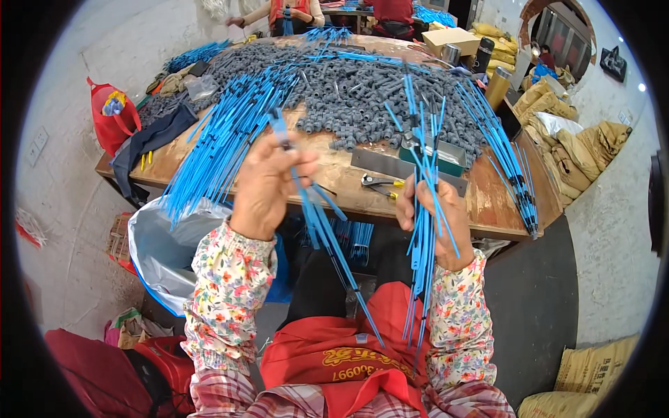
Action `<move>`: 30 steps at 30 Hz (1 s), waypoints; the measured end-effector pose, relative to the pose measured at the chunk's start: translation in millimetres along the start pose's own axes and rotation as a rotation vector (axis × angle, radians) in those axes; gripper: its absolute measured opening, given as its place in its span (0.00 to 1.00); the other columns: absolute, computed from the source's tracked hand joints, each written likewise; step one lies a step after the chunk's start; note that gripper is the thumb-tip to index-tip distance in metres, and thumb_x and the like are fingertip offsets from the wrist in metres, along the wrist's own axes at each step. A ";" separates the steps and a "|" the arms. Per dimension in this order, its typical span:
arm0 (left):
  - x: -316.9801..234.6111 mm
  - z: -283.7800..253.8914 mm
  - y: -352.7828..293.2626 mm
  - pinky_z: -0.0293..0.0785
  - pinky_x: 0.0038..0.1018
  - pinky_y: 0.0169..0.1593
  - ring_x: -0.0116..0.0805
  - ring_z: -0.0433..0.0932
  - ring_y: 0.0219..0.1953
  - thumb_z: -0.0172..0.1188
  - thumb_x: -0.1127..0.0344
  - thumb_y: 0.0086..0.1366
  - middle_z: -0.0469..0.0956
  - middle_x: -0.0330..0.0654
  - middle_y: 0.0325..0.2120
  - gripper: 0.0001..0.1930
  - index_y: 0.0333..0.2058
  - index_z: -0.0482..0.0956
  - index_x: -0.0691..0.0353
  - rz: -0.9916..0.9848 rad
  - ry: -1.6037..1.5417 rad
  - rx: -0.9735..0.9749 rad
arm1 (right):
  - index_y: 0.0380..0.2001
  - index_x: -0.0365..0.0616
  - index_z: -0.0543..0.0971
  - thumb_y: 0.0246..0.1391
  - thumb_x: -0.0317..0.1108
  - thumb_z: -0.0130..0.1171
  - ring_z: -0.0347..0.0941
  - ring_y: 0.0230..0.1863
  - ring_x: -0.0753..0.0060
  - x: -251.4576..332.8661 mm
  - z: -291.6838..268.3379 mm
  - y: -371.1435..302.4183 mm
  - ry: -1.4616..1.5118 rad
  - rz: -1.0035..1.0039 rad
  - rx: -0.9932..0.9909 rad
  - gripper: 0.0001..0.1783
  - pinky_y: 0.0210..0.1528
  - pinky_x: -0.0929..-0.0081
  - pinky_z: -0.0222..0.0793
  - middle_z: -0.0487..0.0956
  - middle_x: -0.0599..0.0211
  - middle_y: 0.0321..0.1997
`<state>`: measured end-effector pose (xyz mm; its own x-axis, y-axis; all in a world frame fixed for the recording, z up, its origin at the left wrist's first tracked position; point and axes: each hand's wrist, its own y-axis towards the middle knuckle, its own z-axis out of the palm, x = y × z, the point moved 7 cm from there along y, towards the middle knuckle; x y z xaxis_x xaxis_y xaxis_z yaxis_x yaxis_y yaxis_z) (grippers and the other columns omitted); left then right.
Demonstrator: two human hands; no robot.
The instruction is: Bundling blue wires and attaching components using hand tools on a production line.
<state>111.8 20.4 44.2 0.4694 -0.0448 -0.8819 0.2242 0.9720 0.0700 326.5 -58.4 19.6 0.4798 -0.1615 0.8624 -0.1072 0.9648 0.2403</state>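
In my left hand [263, 182], raised over the table's near edge, are a few thin blue strips with black bands [324, 240]. They slant down toward my lap, and that hand is slightly blurred. My right hand [449, 221] is closed around a larger bundle of blue strips [422, 268], held roughly upright, with ends spreading above and below the fist. Pincers with yellow handles [380, 184] lie on the table between my hands. Behind the right-hand bundle, a green tray [449, 155] is partly hidden.
A wooden table [327, 166] bears a heap of grey plastic fittings [348, 101]. Blue strips [233, 132] pile at left, and more [503, 164] lie at right. A silver-lined bag [164, 240] stands below the left edge. Sacks [568, 153] line the right wall. People work beyond.
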 end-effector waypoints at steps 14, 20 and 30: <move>20.5 32.1 9.9 0.74 0.24 0.31 0.27 0.76 0.25 0.59 0.69 0.59 0.77 0.39 0.26 0.05 0.32 0.74 0.62 0.017 0.177 0.149 | 0.39 0.39 0.71 0.55 0.36 0.57 0.69 0.24 0.81 -40.7 39.6 13.6 -0.058 0.097 0.078 0.13 0.28 0.83 0.69 0.72 0.70 0.26; 17.7 33.6 9.4 0.73 0.23 0.27 0.27 0.76 0.22 0.59 0.70 0.57 0.77 0.39 0.25 0.06 0.33 0.73 0.62 0.039 0.175 0.140 | 0.41 0.37 0.71 0.51 0.37 0.60 0.70 0.26 0.80 -39.3 40.3 14.4 0.041 0.170 0.141 0.18 0.30 0.83 0.70 0.73 0.69 0.28; 19.4 25.2 14.2 0.72 0.19 0.21 0.27 0.75 0.17 0.59 0.74 0.56 0.77 0.41 0.23 0.07 0.33 0.71 0.63 0.082 0.214 0.141 | 0.39 0.38 0.73 0.57 0.37 0.55 0.70 0.24 0.80 -50.2 36.5 22.0 0.040 0.198 0.024 0.13 0.28 0.83 0.69 0.75 0.69 0.27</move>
<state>145.6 27.6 39.7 0.3029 0.0973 -0.9480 0.3162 0.9282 0.1963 268.3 -36.6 -2.1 0.4814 0.0401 0.8756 -0.2236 0.9715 0.0784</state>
